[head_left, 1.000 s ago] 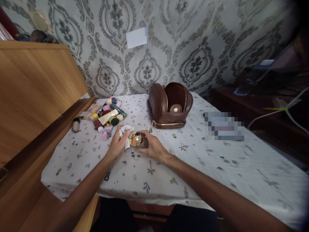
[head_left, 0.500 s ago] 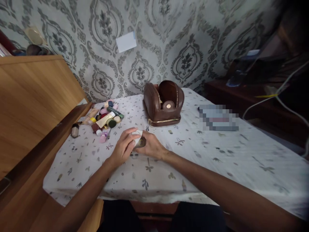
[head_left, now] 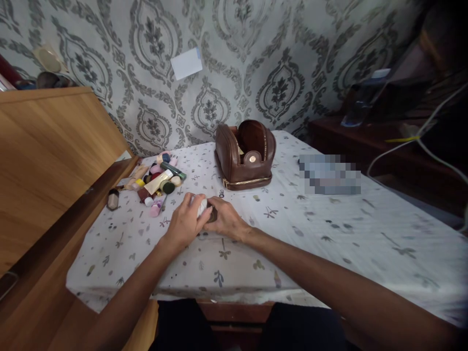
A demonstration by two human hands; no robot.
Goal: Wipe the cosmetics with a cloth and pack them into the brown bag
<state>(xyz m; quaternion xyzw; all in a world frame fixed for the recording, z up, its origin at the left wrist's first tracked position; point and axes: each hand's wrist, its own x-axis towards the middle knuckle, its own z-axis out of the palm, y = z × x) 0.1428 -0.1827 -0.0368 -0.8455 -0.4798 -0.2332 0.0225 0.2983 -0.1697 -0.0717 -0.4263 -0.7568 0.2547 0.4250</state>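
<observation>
My left hand is closed on a crumpled white wipe, pressing it against a small dark brown cosmetic item. The small item is gripped in my right hand, and fingers cover much of it, so its exact kind does not show. Both hands meet just above the front middle of the table. Behind them stands a brown makeup bag, its top unzipped and its flap up. To the left lies a pile of cosmetics, with tubes, jars and small bottles.
A white patterned cloth covers the table. A wooden cabinet borders the left side. A blurred-out flat object lies at the right. Beyond it are a dark red side table, a clear bottle and a white cable.
My left hand has shifted slightly left, and the wipe sits a little lower and more bunched against the brown item. My right hand keeps its hold. The view has turned slightly.
</observation>
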